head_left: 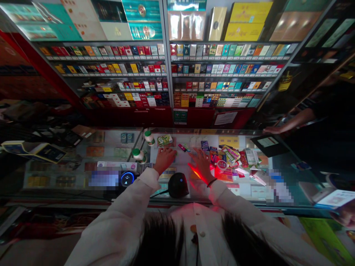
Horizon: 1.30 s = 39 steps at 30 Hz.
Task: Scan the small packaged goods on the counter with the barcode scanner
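My left hand (165,159) lies low over the glass counter, palm down, its fingers apart; a small green spot shows by its thumb, too small to name. Just beyond it is a green patterned packet (164,140). My right hand (202,165) has its fingers spread, with red light on its thumb side. Its fingertips are close to a small pink-and-purple pack (182,147); whether they touch is unclear. Right of this hand sits a pile of colourful candy packets (230,157) with a round tin (222,164). A black desktop scanner (178,185) stands between my forearms.
Two white bottles with green caps (149,137) stand left on the glass counter (191,192). A device with a blue lit ring (128,179) is nearer me. Cigarette shelves (194,75) rise behind. At right, another person's hand (274,129) is above a black tablet-like item (269,144).
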Motion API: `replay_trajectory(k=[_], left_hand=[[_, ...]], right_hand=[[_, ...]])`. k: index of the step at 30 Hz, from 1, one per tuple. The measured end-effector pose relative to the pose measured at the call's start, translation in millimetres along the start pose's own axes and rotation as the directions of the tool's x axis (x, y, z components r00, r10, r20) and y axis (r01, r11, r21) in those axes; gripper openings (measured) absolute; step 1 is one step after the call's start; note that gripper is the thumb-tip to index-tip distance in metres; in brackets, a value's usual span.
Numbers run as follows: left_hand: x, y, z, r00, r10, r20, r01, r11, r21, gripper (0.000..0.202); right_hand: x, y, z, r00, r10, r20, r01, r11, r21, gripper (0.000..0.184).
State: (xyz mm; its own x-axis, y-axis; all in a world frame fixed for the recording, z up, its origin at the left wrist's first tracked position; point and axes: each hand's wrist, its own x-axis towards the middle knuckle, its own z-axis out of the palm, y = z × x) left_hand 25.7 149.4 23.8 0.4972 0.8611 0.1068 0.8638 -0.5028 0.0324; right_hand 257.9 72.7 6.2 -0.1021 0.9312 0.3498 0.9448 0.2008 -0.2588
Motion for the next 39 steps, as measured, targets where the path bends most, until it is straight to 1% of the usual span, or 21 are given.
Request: replay_trajectory(k=[2, 3, 5, 7, 9, 12, 15, 18, 21, 25, 29, 31, 34, 39], left_hand=[[2.0, 16.3, -14.9, 0.99, 0.104, -0.093, -0.113, 0.989, -0.097, 0.032], [2.7, 23.0, -22.3, 0.982, 0.142, -0.121, -0.157, 0.979, -0.128, 0.031], [3.0, 33.7, -35.6, 0.965, 0.207, -0.16, -0.232, 0.959, -0.164, 0.03], [1.9, 41.9, -46.3, 0.954, 0.24, -0.177, -0.269, 0.949, -0.166, 0.03], [-0.3, 48.9, -54.9, 0.95, 0.247, -0.191, -0.278, 0.948, -0.154, 0.03], [-3.9, 58.0, -65.1, 0.945, 0.243, -0.22, -0.28, 0.948, -0.155, 0.03], [-6.9, 62.8, -72.1, 0.935, 0.223, -0.276, -0.278, 0.945, -0.175, 0.034], [-9.3, 61.9, -75.2, 0.916, 0.199, -0.348, -0.275, 0.943, -0.185, 0.039], [-11.3, 59.9, -76.2, 0.909, 0.152, -0.389, -0.251, 0.943, -0.218, 0.031], [-12.1, 63.9, -76.0, 0.925, 0.083, -0.37, -0.205, 0.93, -0.305, 0.022], [-10.7, 72.3, -75.8, 0.951, 0.03, -0.307, -0.162, 0.896, -0.414, 0.023], [-10.3, 75.4, -77.6, 0.957, 0.008, -0.288, -0.148, 0.872, -0.467, 0.026], [-9.8, 77.8, -81.8, 0.962, 0.008, -0.273, -0.155, 0.84, -0.521, 0.029], [-7.1, 76.8, -83.4, 0.963, 0.013, -0.269, -0.166, 0.815, -0.555, 0.018]], right_hand=[[3.7, -4.6, -9.5, 0.999, 0.021, -0.038, -0.019, 0.999, 0.037, 0.045], [5.5, -6.8, -14.6, 0.998, 0.029, -0.059, -0.026, 0.998, 0.053, 0.043], [8.1, -10.0, -24.9, 0.994, 0.038, -0.101, -0.031, 0.997, 0.072, 0.036], [9.3, -10.9, -35.0, 0.989, 0.043, -0.14, -0.033, 0.997, 0.073, 0.026], [9.1, -9.7, -44.5, 0.984, 0.047, -0.172, -0.036, 0.997, 0.069, 0.02], [7.0, -5.5, -57.1, 0.978, 0.02, -0.207, -0.007, 0.998, 0.066, 0.018], [3.8, -0.5, -66.9, 0.971, 0.008, -0.241, 0.016, 0.995, 0.095, 0.017], [0.7, 5.3, -74.2, 0.954, 0.063, -0.292, -0.013, 0.985, 0.17, 0.016], [-1.5, 11.7, -80.4, 0.939, 0.139, -0.316, -0.057, 0.965, 0.255, 0.016], [-4.0, 17.8, -88.1, 0.956, 0.16, -0.245, -0.07, 0.938, 0.338, 0.022], [-5.9, 19.8, -93.1, 0.954, 0.2, -0.222, -0.105, 0.919, 0.379, 0.031], [-6.9, 20.3, -94.5, 0.952, 0.218, -0.215, -0.119, 0.91, 0.398, 0.032], [-8.7, 21.0, -96.5, 0.95, 0.242, -0.199, -0.14, 0.896, 0.421, 0.032], [-12.6, 23.9, -96.9, 0.943, 0.285, -0.169, -0.168, 0.851, 0.497, 0.031]])
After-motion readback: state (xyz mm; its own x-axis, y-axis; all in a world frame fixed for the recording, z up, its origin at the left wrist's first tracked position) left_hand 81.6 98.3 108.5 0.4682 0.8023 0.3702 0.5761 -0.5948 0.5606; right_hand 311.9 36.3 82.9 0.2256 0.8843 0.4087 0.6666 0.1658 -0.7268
